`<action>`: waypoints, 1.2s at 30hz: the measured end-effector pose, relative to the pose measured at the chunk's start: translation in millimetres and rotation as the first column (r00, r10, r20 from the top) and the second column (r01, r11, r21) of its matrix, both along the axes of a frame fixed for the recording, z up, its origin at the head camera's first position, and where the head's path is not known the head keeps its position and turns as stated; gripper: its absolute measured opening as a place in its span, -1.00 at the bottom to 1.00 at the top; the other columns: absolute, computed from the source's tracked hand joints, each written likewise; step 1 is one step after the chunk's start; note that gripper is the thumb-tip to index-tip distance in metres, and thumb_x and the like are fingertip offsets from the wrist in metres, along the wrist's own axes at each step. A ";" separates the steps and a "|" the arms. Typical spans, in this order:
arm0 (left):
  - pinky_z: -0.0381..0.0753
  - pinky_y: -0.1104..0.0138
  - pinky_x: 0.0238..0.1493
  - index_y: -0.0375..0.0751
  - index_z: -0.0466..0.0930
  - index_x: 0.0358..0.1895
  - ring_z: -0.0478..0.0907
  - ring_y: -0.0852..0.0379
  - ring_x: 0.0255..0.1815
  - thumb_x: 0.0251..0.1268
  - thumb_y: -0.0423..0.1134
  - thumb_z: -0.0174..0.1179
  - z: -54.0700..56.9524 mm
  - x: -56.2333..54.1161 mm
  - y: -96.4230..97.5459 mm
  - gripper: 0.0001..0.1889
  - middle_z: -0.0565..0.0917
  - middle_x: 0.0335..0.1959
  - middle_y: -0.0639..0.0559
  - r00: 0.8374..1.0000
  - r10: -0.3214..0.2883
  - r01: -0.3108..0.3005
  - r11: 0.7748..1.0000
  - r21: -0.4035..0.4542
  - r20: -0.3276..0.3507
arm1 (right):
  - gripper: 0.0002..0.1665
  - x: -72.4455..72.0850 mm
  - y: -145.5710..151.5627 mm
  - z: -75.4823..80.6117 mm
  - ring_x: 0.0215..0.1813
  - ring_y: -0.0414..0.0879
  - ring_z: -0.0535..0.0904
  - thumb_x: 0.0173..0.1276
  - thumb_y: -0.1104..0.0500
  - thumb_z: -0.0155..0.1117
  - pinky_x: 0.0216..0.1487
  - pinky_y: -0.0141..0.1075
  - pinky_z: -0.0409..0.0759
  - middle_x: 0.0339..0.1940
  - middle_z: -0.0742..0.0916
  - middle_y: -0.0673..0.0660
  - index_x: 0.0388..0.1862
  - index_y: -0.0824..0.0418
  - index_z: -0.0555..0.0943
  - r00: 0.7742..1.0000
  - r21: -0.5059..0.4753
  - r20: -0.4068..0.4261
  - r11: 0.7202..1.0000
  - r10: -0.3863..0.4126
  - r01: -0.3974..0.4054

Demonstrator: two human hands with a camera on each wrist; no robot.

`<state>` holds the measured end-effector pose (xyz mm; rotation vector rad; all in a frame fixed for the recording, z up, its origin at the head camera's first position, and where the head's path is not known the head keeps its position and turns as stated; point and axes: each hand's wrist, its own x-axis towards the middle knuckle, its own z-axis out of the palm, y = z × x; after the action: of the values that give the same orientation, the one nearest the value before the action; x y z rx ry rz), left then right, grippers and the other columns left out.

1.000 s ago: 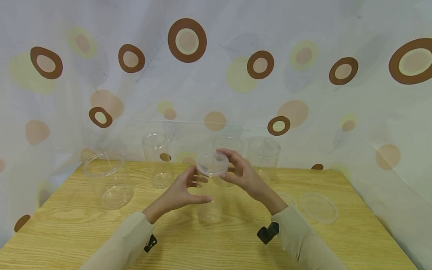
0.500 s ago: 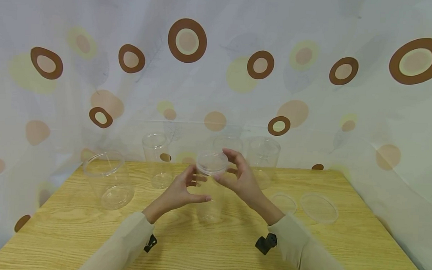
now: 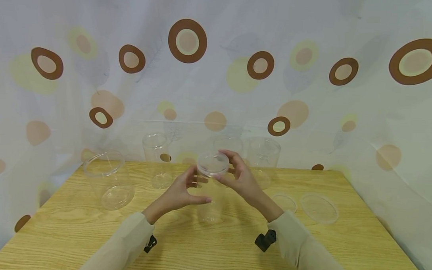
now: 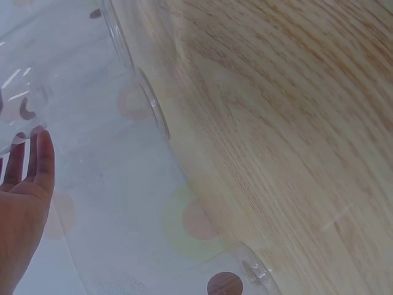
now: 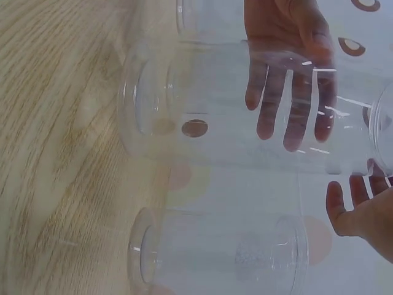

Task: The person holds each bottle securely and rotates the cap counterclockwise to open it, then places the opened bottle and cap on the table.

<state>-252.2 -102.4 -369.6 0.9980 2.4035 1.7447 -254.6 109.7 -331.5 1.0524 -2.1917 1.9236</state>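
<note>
In the head view, a clear plastic jar [image 3: 210,212] stands upright on the table, with a round clear lid [image 3: 213,163] over its mouth. My left hand [image 3: 176,193] holds the jar's body from the left, thumb in front and fingers behind. From the right, my right hand [image 3: 243,183] pinches the lid at its rim between thumb and fingers. Seen from the right wrist, the jar [image 5: 215,141] lies across the picture, my left hand [image 5: 288,37] showing through its wall and my right hand [image 5: 365,224] near its lidded end. The left wrist view shows my left hand [image 4: 27,190] at the left edge.
A wide open jar [image 3: 102,172] stands at the left, a narrower jar [image 3: 155,141] behind it. Two more jars [image 3: 263,146] stand at the back right. Flat on the wooden table [image 3: 204,254] at right lie a smaller lid [image 3: 294,209] and a larger lid [image 3: 336,214].
My right hand has shifted slightly around the lid's rim, its thumb now nearer the front. The left hand and jar stay where they were.
</note>
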 end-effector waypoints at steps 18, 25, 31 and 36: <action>0.39 -0.07 0.13 -0.06 0.16 0.29 0.41 -0.20 0.16 -0.10 -0.31 0.42 0.1 0.6 0.3 -0.18 0.41 0.15 -0.08 1.000 -0.019 0.018 1.000 0.003 0.022 | -0.18 -7.9 5.9 3.7 0.19 0.00 0.37 0.27 0.04 0.21 0.07 -0.19 0.49 0.32 0.30 0.24 0.39 0.23 0.08 0.984 -0.081 0.078 0.985 0.159 -0.153; 0.44 0.03 0.11 -0.20 0.22 0.23 0.44 -0.13 0.14 -0.12 -0.42 0.39 9.5 7.8 2.0 -0.24 0.41 0.16 -0.13 1.000 0.015 -0.015 1.000 -0.012 -0.002 | -0.17 -7.4 11.0 10.5 0.17 -0.10 0.39 0.23 0.08 0.27 0.00 -0.34 0.52 0.31 0.33 0.19 0.36 0.27 0.11 0.991 -0.151 0.047 0.982 0.125 -0.117; 0.41 -0.03 0.13 -0.16 0.26 0.19 0.43 -0.15 0.15 -0.10 -0.42 0.38 24.1 19.3 -2.8 -0.29 0.41 0.16 -0.11 0.999 0.042 -0.042 0.998 -0.036 0.020 | -0.16 -8.2 22.5 14.3 0.21 -0.13 0.34 0.21 0.10 0.29 0.04 -0.38 0.47 0.30 0.31 0.21 0.37 0.22 0.10 0.994 -0.169 0.054 0.982 0.098 -0.087; 0.39 -0.05 0.14 -0.14 0.27 0.18 0.41 -0.17 0.15 -0.09 -0.37 0.39 21.8 19.3 -11.7 -0.31 0.41 0.17 -0.08 0.997 0.070 -0.069 0.997 -0.036 0.027 | -0.19 -7.5 36.9 14.7 0.23 -0.10 0.32 0.24 0.17 0.25 0.07 -0.39 0.45 0.33 0.29 0.17 0.39 0.19 0.10 0.997 -0.084 0.059 0.995 0.053 -0.048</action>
<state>-233.0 -114.1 -347.7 0.8899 2.4714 1.7184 -262.2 146.6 -316.8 1.0603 -2.1146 2.0748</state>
